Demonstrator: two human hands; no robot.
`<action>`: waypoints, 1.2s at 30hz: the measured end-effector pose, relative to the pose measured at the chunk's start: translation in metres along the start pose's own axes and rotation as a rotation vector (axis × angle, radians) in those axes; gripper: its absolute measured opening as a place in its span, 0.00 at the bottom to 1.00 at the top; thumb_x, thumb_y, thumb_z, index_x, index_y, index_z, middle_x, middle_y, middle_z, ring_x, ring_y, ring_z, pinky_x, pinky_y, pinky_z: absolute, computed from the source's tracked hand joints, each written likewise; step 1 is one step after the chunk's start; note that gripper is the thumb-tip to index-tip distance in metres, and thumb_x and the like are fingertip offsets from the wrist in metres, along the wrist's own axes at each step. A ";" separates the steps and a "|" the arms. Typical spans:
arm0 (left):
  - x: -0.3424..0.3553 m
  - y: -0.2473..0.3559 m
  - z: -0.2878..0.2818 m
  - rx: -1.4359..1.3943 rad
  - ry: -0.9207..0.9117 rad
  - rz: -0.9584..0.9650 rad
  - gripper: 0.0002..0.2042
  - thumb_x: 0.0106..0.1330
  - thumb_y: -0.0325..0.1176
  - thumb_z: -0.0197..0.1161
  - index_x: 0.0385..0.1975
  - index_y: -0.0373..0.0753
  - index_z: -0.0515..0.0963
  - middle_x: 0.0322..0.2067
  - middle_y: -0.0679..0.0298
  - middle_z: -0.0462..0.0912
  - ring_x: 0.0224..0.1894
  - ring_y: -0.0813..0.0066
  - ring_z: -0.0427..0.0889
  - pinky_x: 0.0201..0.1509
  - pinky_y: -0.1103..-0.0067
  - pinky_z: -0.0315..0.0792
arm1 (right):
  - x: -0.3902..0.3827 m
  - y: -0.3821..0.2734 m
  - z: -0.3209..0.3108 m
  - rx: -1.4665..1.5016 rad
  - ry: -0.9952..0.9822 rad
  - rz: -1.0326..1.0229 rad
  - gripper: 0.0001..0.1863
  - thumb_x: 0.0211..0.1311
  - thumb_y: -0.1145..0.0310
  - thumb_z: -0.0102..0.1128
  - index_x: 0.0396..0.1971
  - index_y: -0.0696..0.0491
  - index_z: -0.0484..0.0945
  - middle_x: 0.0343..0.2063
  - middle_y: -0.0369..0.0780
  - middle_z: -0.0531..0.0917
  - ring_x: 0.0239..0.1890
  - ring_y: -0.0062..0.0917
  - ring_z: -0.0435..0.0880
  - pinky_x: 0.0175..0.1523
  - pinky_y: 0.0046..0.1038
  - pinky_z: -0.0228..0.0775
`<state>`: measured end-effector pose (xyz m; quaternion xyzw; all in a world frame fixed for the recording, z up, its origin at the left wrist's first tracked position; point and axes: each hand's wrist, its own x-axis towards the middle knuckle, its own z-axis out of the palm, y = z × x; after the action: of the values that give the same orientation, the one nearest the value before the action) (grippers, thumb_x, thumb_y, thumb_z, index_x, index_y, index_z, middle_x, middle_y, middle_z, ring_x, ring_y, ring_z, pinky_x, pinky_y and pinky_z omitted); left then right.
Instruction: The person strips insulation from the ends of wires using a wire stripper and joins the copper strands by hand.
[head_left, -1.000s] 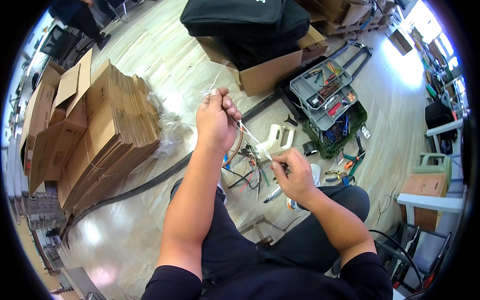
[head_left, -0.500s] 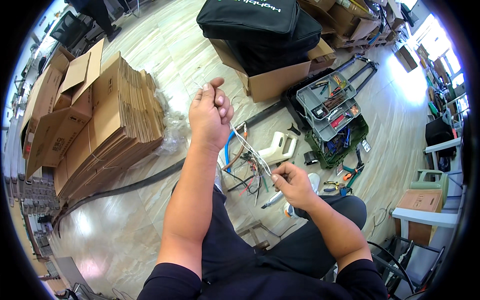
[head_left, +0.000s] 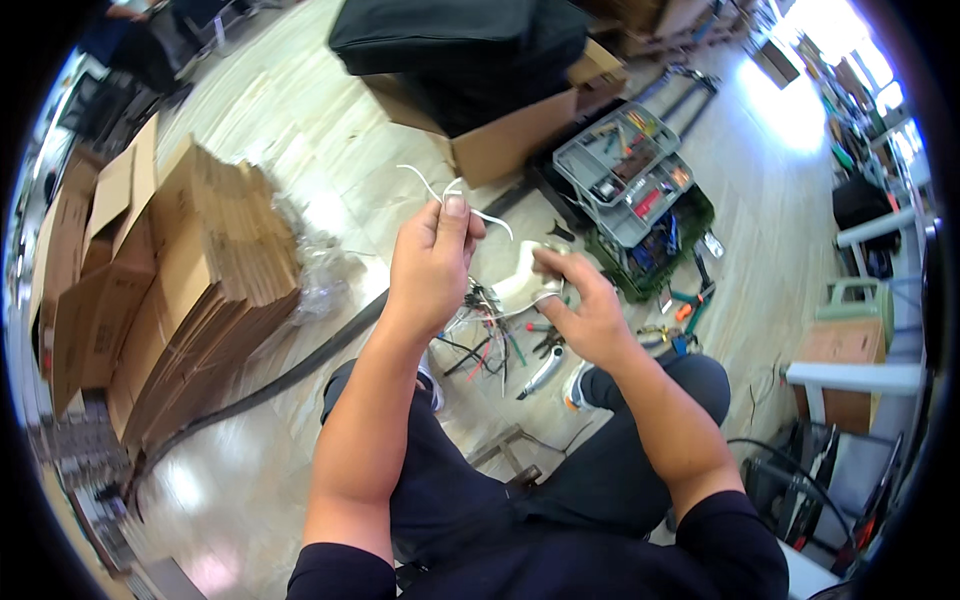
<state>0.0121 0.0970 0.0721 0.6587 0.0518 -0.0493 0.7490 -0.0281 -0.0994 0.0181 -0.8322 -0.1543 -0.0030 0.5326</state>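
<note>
My left hand [head_left: 432,262] is closed, thumb against the fingers, pinching thin white wire [head_left: 492,221]; loose ends curl out above the thumb. To its right, my right hand [head_left: 592,308] has thumb and forefinger apart. A strand of white wire runs up to its thumb; whether it touches the palm I cannot tell. Below the hands on the floor lie a white gun-shaped tool [head_left: 517,290], partly hidden by my right hand, and a cluster of coloured wire pieces [head_left: 490,345]. A pale-handled utility knife [head_left: 543,373] lies between my feet.
A green toolbox [head_left: 648,262] with grey trays stands open at the right. Pliers [head_left: 692,303] lie beside it. Black bags [head_left: 440,45] rest in a carton ahead. Flattened cardboard boxes [head_left: 215,260] are stacked at left, with a black hose [head_left: 300,358] along the floor.
My right hand has moved up, and its thumb and forefinger have spread. The white wire between my hands is no longer stretched taut; ends now curl above my left hand. The view has shifted.
</note>
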 end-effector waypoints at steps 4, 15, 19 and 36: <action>-0.010 -0.015 0.006 0.262 -0.082 0.099 0.20 0.75 0.44 0.47 0.25 0.36 0.73 0.18 0.70 0.68 0.21 0.83 0.64 0.25 0.80 0.61 | 0.015 -0.012 -0.025 0.219 -0.152 -0.193 0.31 0.56 0.57 0.61 0.59 0.55 0.71 0.55 0.46 0.74 0.60 0.37 0.67 0.68 0.35 0.52; -0.014 -0.018 0.020 0.485 -0.096 0.200 0.18 0.75 0.40 0.48 0.25 0.34 0.73 0.17 0.65 0.71 0.21 0.80 0.66 0.25 0.77 0.62 | 0.011 -0.014 -0.034 0.405 -0.208 0.110 0.18 0.55 0.72 0.67 0.46 0.59 0.78 0.40 0.37 0.80 0.45 0.20 0.76 0.55 0.25 0.66; -0.014 -0.018 0.027 0.468 -0.096 0.205 0.18 0.74 0.40 0.48 0.25 0.34 0.74 0.17 0.64 0.71 0.21 0.78 0.67 0.26 0.77 0.63 | 0.008 -0.012 -0.025 0.424 -0.071 0.085 0.10 0.57 0.72 0.65 0.39 0.59 0.80 0.32 0.37 0.82 0.36 0.18 0.79 0.46 0.24 0.71; -0.018 -0.019 0.032 0.441 -0.362 0.024 0.21 0.75 0.45 0.47 0.24 0.35 0.70 0.17 0.68 0.68 0.20 0.82 0.64 0.23 0.79 0.62 | 0.009 -0.003 -0.032 0.385 -0.039 0.086 0.14 0.60 0.73 0.63 0.45 0.60 0.78 0.32 0.36 0.81 0.35 0.15 0.77 0.43 0.21 0.71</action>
<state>-0.0084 0.0631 0.0600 0.7869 -0.1024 -0.1674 0.5851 -0.0153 -0.1242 0.0357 -0.7207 -0.1267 0.0655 0.6784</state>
